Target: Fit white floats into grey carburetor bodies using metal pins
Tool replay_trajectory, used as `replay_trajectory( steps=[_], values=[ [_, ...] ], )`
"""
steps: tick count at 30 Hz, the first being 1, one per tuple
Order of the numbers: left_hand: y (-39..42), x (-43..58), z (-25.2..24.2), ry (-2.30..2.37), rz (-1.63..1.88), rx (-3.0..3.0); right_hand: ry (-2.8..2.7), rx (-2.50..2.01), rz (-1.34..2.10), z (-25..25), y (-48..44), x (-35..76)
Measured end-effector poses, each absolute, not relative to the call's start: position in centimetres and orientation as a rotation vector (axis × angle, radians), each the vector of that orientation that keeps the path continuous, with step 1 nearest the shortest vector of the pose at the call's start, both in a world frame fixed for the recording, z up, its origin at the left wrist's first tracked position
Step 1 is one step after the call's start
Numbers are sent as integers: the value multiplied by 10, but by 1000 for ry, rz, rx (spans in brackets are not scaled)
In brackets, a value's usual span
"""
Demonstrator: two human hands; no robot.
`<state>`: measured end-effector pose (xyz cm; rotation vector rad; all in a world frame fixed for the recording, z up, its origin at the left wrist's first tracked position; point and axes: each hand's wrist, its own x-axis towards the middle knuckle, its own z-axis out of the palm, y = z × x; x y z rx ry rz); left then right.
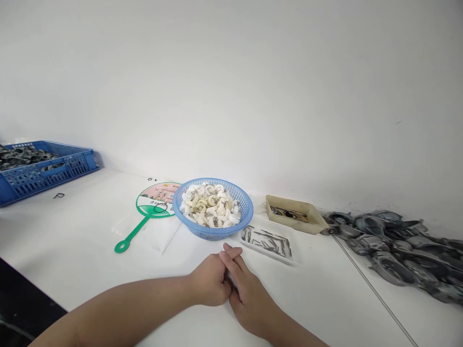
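Observation:
My left hand (211, 280) and my right hand (249, 299) rest together over the white table (188, 318), fingers crossed and touching. Both are closed; whether anything small lies between them is hidden. Just beyond them stands a blue round basket (210, 234) heaped with white and cream curved plastic pieces (211, 205). A shallow white tray (294, 258) of thin metal pins (269, 242) lies to the right of the basket, near my right hand.
A green-edged fan (159, 193) lies left of the basket. Behind the tray is a beige bin (307, 226). Grey metal parts (394, 267) are piled at the right. A blue crate (43, 178) of dark parts stands far left, against the wall (231, 86).

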<state>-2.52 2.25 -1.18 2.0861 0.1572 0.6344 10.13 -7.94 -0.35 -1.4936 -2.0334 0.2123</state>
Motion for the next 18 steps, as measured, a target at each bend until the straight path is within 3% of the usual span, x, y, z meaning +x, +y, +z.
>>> replay_trajectory(
  steps=[18],
  values=[
    [22, -26, -11, 174, 633, 2123, -2049, -1466, 199, -4, -79, 102]
  ],
)
